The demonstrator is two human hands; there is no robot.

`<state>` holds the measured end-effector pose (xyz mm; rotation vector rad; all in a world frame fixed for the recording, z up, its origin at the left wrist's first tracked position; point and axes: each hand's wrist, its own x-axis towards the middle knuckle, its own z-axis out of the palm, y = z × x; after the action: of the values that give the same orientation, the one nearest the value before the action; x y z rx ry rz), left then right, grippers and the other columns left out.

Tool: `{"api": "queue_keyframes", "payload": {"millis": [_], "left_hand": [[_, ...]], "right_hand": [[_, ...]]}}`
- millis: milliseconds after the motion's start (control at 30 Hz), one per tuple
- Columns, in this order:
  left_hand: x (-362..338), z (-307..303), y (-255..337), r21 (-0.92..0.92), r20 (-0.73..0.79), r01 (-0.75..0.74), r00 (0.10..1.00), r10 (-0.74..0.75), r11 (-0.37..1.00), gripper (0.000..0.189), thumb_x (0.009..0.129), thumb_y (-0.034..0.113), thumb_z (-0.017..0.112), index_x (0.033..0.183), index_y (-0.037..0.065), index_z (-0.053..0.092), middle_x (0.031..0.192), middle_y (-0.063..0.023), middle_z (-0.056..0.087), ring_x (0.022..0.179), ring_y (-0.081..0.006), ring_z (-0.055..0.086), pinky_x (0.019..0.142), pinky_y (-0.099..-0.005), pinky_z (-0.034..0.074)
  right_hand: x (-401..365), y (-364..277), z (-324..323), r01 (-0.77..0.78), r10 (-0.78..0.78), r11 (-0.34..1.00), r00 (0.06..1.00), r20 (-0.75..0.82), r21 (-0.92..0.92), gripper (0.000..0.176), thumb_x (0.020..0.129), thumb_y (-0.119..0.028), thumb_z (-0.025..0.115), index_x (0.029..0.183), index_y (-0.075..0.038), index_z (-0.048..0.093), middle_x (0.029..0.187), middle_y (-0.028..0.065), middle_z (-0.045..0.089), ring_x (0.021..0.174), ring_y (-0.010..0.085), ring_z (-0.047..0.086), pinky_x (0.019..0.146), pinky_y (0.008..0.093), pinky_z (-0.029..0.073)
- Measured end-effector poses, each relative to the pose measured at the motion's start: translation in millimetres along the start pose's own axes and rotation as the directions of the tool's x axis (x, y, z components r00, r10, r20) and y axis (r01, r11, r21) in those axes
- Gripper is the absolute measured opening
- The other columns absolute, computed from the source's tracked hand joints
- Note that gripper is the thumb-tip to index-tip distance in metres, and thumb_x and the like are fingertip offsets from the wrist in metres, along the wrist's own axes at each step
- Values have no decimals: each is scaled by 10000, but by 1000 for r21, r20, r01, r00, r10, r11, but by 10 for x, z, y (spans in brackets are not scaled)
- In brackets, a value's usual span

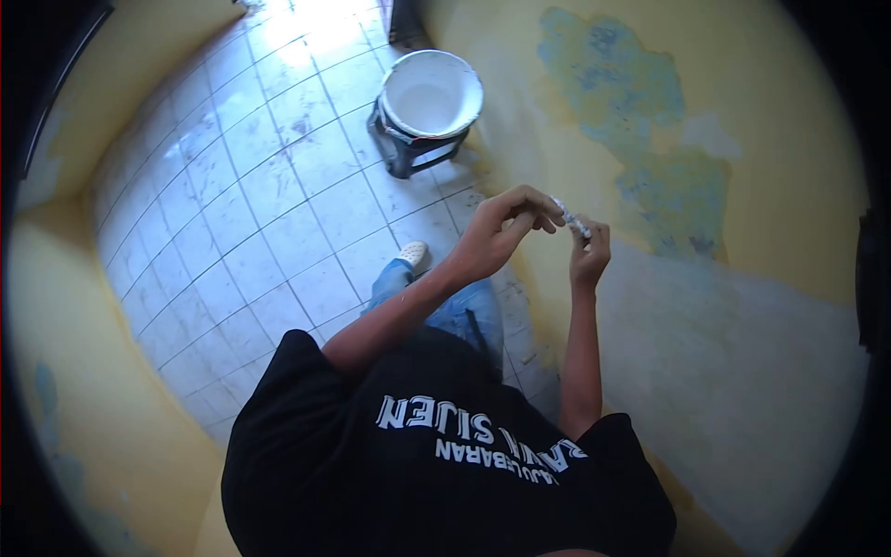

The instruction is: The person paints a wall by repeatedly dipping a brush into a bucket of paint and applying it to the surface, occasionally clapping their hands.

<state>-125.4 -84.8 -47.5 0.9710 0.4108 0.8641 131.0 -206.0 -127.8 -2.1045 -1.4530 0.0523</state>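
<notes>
While both hands' fingers pinch a smeared strip, a stool supports a bucket.

Whitish piece: showing too small for identification.
Right grip: covering the piece's lower end.
Left grip: leaving its contact with the piece unclear.
Black stand: losing its top behind the bucket.
Jeans: running partly under the shirt and left forearm.
Shirt print: losing letters in folds.
Dark object: running off the upper edge.
Floor tiles: washing out in glare.
</notes>
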Motion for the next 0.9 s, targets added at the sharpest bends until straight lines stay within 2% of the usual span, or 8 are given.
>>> {"api": "queue_keyframes", "payload": {"millis": [100, 200, 300, 400, 433, 600, 767, 900], "left_hand": [[52, -199, -30, 70, -76, -9, 997, 14, 998, 253, 1024, -67, 463, 1182, -27, 657, 1096, -132, 728, 1048, -200, 709, 943, -341, 550], [-31, -438, 3, 172, -178, 3, 984, 28, 985, 262, 1017, -75, 463, 1186, -32, 658, 1100, -130, 731, 1055, -207, 719, 944, -341, 559], [121, -720, -7, 272, -298, 23, 953, 62, 962, 270, 1012, -70, 457, 1185, -37, 661, 1116, -144, 738, 1041, -214, 725, 930, -355, 560], [280, -961, 39, 312, -417, 86, 907, 56, 946, 273, 1014, -53, 449, 1186, -36, 661, 1122, -155, 742, 1033, -223, 728, 920, -358, 559], [347, -1011, 93, 368, -452, 86, 887, 97, 926, 282, 1003, -56, 447, 1189, -36, 659, 1115, -165, 741, 1011, -241, 734, 909, -359, 562], [611, -1284, 172, 392, -638, 86, 743, 203, 916, 287, 1016, -54, 434, 1194, -37, 658, 1117, -151, 745, 1015, -231, 730, 921, -356, 550], [706, -1528, -29, 340, -782, 99, 581, 223, 935, 294, 979, -23, 460, 1202, -30, 651, 1109, -176, 737, 1007, -277, 736, 918, -384, 556], [664, -1658, -120, 284, -861, 64, 456, 225, 957, 266, 1004, -7, 471, 1200, -30, 650, 1109, -173, 737, 994, -265, 730, 919, -384, 557]], "right_hand": [[369, -167, 220, 51, -42, 992, 996, -81, 116, 158, 987, -152, 752, 1108, -50, 753, 963, 59, 661, 789, 167, 656, 615, 292, 529], [662, -244, 525, -43, 68, 964, 994, -87, 261, 146, 1001, -151, 740, 1100, -44, 753, 947, 54, 667, 772, 143, 654, 603, 280, 525], [1079, -260, 1070, -111, 128, 879, 992, -6, 464, 190, 1033, -183, 707, 1086, -5, 746, 956, 57, 702, 681, 127, 665, 621, 271, 523], [1464, -361, 1603, -124, 82, 867, 991, 107, 483, 183, 1033, -184, 703, 1101, -22, 755, 926, 58, 700, 694, 119, 670, 626, 279, 529], [1574, -426, 1755, -118, 55, 867, 988, 142, 484, 185, 1023, -186, 710, 1102, -26, 760, 923, 69, 692, 704, 140, 672, 632, 295, 531], [2199, -614, 2401, -90, -36, 889, 964, 265, 450, 198, 981, -195, 742, 1105, -47, 784, 921, 115, 678, 733, 227, 685, 671, 360, 540], [2559, -712, 2870, 28, -188, 915, 912, 364, 402, 213, 982, -229, 733, 1118, -76, 792, 942, 116, 694, 749, 267, 699, 695, 396, 546], [2677, -766, 3208, 117, -259, 942, 850, 458, 315, 223, 992, -261, 713, 1123, -101, 797, 959, 107, 709, 759, 267, 710, 713, 404, 550]]}}
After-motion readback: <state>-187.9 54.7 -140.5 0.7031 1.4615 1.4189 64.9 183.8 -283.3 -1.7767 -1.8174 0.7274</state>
